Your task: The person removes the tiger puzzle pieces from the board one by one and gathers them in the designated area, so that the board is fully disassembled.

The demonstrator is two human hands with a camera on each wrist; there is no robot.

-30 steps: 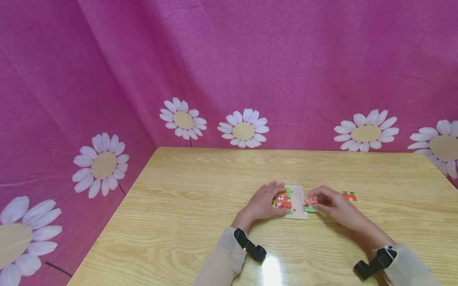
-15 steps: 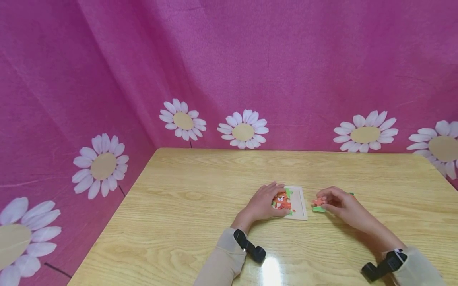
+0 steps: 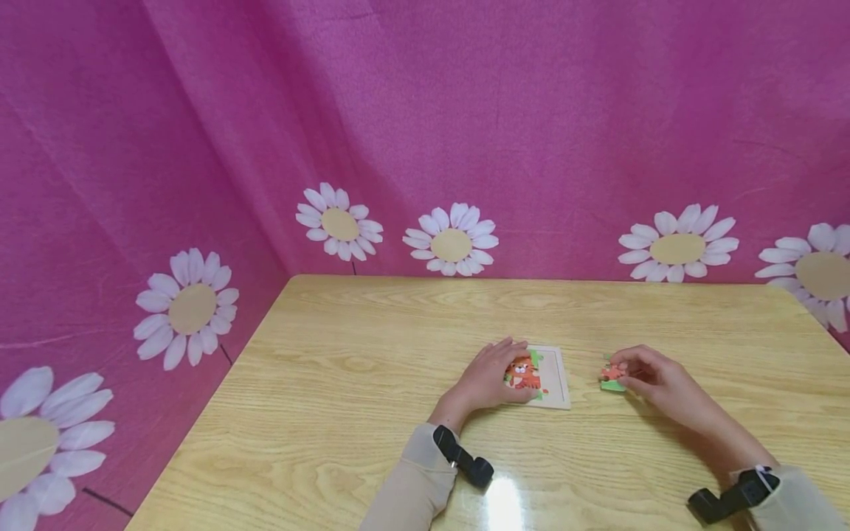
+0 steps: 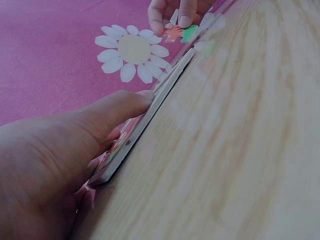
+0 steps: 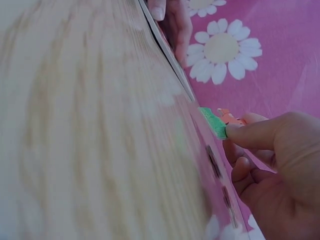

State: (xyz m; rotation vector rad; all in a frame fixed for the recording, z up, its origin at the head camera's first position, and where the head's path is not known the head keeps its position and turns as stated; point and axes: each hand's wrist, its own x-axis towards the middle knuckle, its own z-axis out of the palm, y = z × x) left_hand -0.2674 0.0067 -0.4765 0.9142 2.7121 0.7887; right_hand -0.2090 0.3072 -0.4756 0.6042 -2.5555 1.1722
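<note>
In the head view I saw both of the person's forearms reaching up over the table [image 3: 365, 332] from its near side. The left hand [image 3: 488, 376] lay over the left part of the board [image 3: 553, 376], its thumb along the near edge and its fingers towards the far edge, clamped across it. The cat picture [image 3: 523, 372] showed beside that hand, with bare board to the right of it. The right hand [image 3: 657, 380] was well apart from the left, to the right of the board, with thumb and fingertips together on an orange and green piece [image 3: 612, 375]. Each wrist bore a black camera. A pink curtain [image 3: 518, 110] with white daisies hung behind.

In the left wrist view the left thumb reached out nearly straight, its tip on the board's edge, while the other fingers bent in on the far side, partly hidden. Past the board's far end, the right fingertips pinched the piece from above.

In the right wrist view the thumb pressed the piece's green part, the index finger was behind it, and the other fingers curled in beneath. The left hand showed at the top, by the board.
</note>
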